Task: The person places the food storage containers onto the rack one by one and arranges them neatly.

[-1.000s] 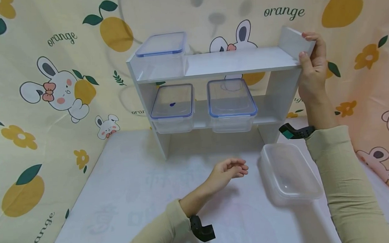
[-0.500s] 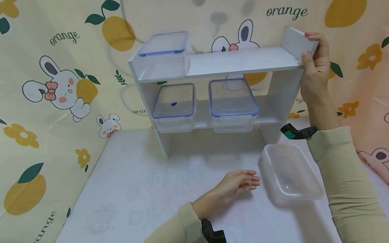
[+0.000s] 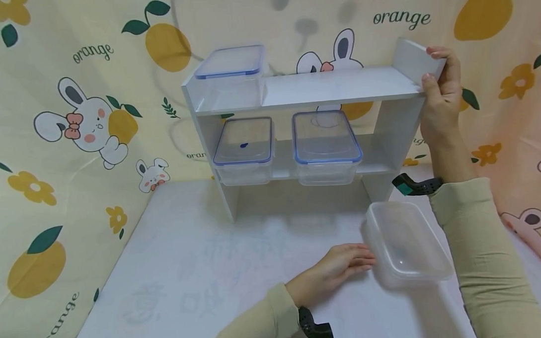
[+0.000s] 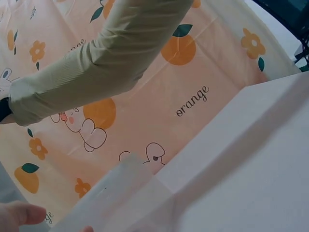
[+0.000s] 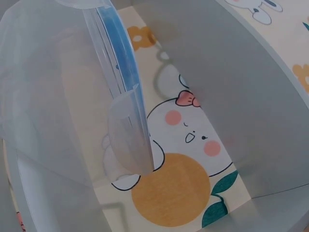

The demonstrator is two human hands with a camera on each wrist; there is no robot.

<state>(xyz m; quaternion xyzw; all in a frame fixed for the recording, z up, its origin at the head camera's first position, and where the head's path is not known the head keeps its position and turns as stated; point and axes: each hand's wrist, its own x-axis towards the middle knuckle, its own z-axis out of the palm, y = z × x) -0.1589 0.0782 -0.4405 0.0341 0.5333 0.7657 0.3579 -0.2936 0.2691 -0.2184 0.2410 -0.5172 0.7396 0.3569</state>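
My right hand (image 3: 442,98) grips the upper right side panel of a white two-tier shelf (image 3: 330,87), thumb on the front and fingers over the top edge. With fingers extended, my left hand (image 3: 336,268) lies low over the table, fingertips right at the left side of a lidless clear plastic container (image 3: 409,239). In the left wrist view, a thumb (image 4: 29,214) shows beside that container (image 4: 130,203). A lidded container with a blue seal (image 3: 231,76) sits at the top board's left end. Two more, a left one (image 3: 244,150) and a right one (image 3: 327,147), stand on the middle board.
The shelf stands at the back of a white table (image 3: 166,272). Behind it hangs a cream cloth (image 3: 97,195) printed with rabbits and oranges. In the right wrist view, a blue-sealed container (image 5: 53,111) looms close among the shelf boards (image 5: 227,87).
My left hand has moved right and slightly toward me, up to the lidless container, its fingers straightening. My right hand keeps its grip on the shelf panel.
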